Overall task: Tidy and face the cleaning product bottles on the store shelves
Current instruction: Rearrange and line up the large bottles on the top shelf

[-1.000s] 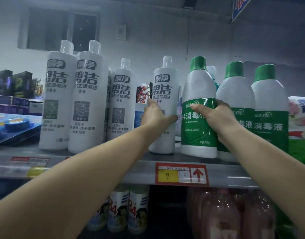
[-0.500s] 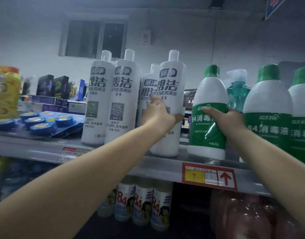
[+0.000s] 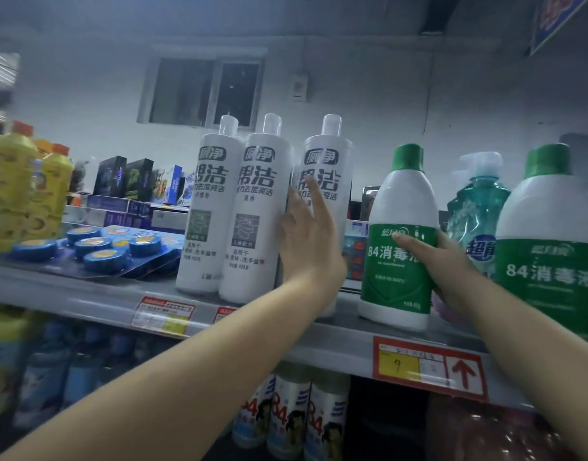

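Left hand (image 3: 307, 241) lies open, fingers spread flat against the third tall white bottle (image 3: 326, 181) near the shelf's (image 3: 336, 341) front edge, beside 2 matching bottles (image 3: 233, 207). Right hand (image 3: 445, 264) grips the green-capped disinfectant bottle (image 3: 399, 227), upright at that edge.

Premises: a retail shop, household cleaning aisle. Grey metal shelf (image 3: 336, 341) carries price labels on its front edge, including a red-and-yellow price tag (image 3: 429, 367) marked 9 with an arrow pointing up. Stock stands in rows of identical units: white cleaner bottles (image 3: 242, 211), green-capped disinfectant bottles (image 3: 400, 241), yellow bottles (image 3: 16, 194), carded blue toilet blocks (image 3: 96, 244). More bottled stock on the shelf below (image 3: 289, 417). A hanging sign (image 3: 552, 18) overhead. Boxed goods (image 3: 126, 178) stacked behind
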`<state>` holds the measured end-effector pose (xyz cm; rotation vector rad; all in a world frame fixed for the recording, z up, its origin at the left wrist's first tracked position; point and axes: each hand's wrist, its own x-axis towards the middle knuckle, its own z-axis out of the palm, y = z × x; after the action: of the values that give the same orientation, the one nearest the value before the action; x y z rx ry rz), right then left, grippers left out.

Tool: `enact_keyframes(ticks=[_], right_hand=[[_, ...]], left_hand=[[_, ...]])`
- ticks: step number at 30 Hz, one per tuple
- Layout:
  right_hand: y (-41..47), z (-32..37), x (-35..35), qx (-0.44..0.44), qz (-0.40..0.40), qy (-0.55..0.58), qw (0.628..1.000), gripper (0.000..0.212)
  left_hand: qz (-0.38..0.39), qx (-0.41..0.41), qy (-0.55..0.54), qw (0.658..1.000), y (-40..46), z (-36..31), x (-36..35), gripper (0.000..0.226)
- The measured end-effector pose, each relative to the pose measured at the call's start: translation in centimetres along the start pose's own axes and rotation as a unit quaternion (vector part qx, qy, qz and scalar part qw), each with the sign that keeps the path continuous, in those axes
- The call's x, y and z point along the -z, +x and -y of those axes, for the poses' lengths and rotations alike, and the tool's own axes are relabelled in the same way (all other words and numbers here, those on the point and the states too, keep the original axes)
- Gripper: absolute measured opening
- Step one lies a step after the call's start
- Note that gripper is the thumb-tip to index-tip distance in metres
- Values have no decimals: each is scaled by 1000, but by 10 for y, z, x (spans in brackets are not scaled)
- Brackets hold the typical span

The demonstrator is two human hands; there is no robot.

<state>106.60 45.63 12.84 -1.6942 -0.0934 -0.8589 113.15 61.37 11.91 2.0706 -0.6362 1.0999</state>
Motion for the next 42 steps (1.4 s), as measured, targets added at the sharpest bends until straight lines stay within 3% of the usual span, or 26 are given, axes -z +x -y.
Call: enact_keyframes(ticks=[5,11,15,18,21,26,29,35,38,42], right_hand=[[0,-1,4,-19,57,27,998,45],[1,3,9,-36,77,-5,996,40],[0,11,10,-26,63,-49,996,23],[0,12,9,-22,44,-66,997,32],[0,12,9,-26,41,-68,997,38],[1,15,10,-47,61,-80,994,49],[4,17,11,-46,66,-95,992,48],[11,10,22,-101,118,-212,965,65],[15,7,18,-82,108,-222,966,56],[20,0,5,-48,69,-209,974,35]], left_hand=[[-28,-13,60,998,-1,2,-6,121],[-82,-12,106,991,-2,5,-15,111],[-94,-36,129,987,-3,8,-22,104],[-124,-38,154,980,-1,9,-24,100],[-103,-58,156,981,-2,9,-26,92],[-173,-85,204,960,-1,13,-30,92],[-190,-157,224,943,-2,13,-27,83],[-85,-387,195,897,-1,8,-22,19],[-19,-392,180,902,1,-2,-25,16],[58,-329,215,918,2,-16,-28,12]])
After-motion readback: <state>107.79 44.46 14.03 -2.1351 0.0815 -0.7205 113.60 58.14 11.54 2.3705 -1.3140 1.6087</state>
